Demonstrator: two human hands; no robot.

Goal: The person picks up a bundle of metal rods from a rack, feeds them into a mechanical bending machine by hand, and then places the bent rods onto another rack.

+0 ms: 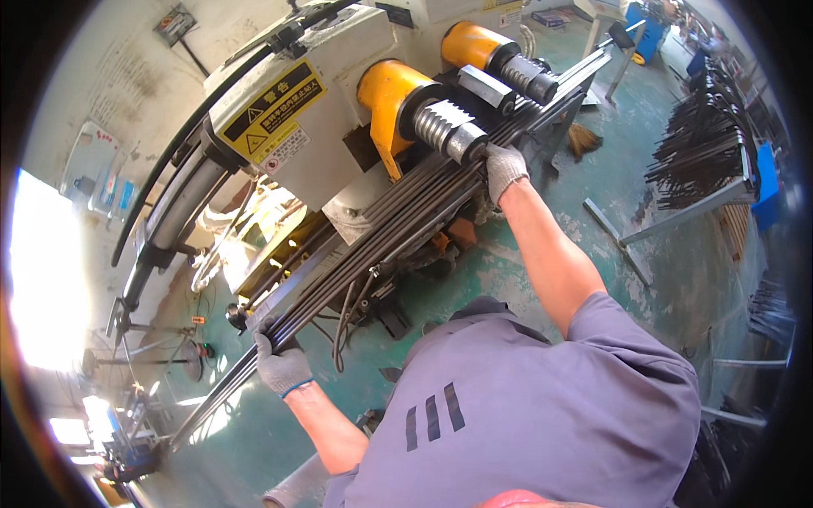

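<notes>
A bundle of long, thin metal rods (373,245) runs slantwise along the front of a machine (339,135), from the lower left up to the far right. My left hand (284,364), in a grey knit glove, is closed around the rods near their lower left part. Farther along, my right hand (506,172), also gloved, is closed on the bundle beside a ribbed metal spindle (449,127); some of its fingers are hidden. That spindle sticks out of an orange housing (394,93) above the rods. Behind it is a second orange housing (478,46) of similar shape.
A yellow and black warning label (271,110) marks the machine's side. Dark hoses (343,330) hang below the rods. To the right, a metal rack (686,212) carries many dark rods. A broom head (584,140) rests on the green floor (542,271).
</notes>
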